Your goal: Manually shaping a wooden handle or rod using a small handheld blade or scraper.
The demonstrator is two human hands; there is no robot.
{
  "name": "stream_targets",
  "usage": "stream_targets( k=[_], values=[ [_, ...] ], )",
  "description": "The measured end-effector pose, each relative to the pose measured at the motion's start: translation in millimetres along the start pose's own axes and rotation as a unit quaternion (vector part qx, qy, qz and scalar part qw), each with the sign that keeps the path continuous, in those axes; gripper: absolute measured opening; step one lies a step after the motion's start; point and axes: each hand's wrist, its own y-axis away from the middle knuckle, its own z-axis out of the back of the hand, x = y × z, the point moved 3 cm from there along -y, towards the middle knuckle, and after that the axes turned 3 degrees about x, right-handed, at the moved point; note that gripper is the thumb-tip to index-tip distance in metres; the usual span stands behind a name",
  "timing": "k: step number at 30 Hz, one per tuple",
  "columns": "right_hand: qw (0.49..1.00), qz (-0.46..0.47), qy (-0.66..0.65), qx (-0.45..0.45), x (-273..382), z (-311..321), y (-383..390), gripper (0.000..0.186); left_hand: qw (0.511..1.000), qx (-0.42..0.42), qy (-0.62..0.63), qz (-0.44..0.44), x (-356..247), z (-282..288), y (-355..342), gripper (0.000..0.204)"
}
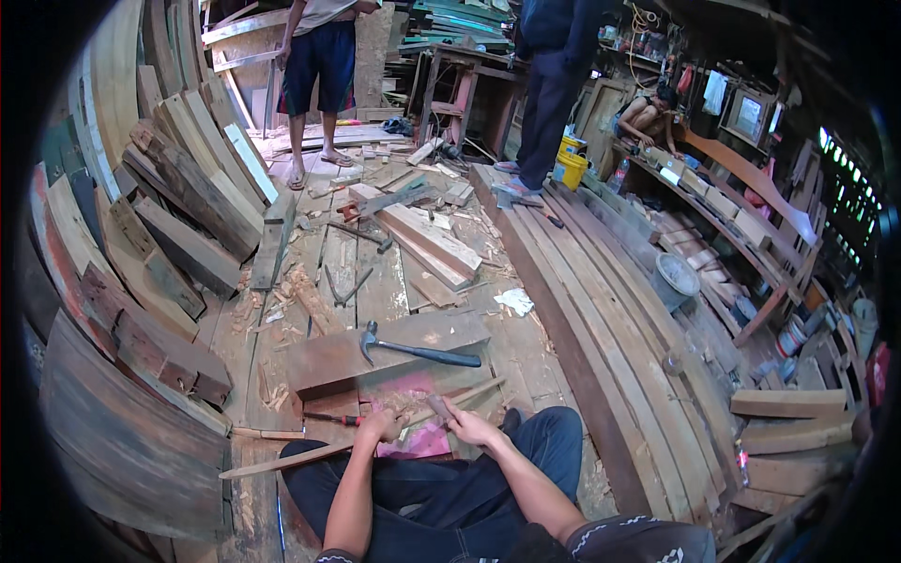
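I sit on a plank floor with my legs in dark trousers. My left hand is closed around a long thin wooden strip that runs across my lap from lower left to upper right. Close beside it, my right hand grips a short wooden-handled tool held against the strip; its tip is hidden. A black-handled claw hammer lies on a thick board just beyond my hands. A red-handled tool lies to the left of my left hand.
Rough planks are stacked along the left. Long curved planks run down the right. Two people stand at the back, and a third sits at the far right. A yellow bucket, a grey bowl and wood scraps lie about.
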Motion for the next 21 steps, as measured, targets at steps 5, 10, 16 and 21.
stream_targets(
  k=[5,10,16,21],
  values=[
    [1.000,-0.005,-0.007,0.018,-1,-5,-5,0.067,0.993,0.038,0.108,0.021,31,-25,-37,0.051],
    [1.000,0.015,0.004,-0.001,-24,-15,-16,0.068,0.987,0.045,0.152,-0.015,21,-20,-47,0.054],
    [1.000,0.023,-0.014,-0.003,-20,-12,-11,0.070,0.986,0.039,0.165,-0.003,-2,-3,-17,0.049],
    [1.000,0.019,-0.006,-0.004,-7,-7,-5,0.069,0.971,0.038,0.234,-0.025,14,-16,-30,0.035]
  ],
)
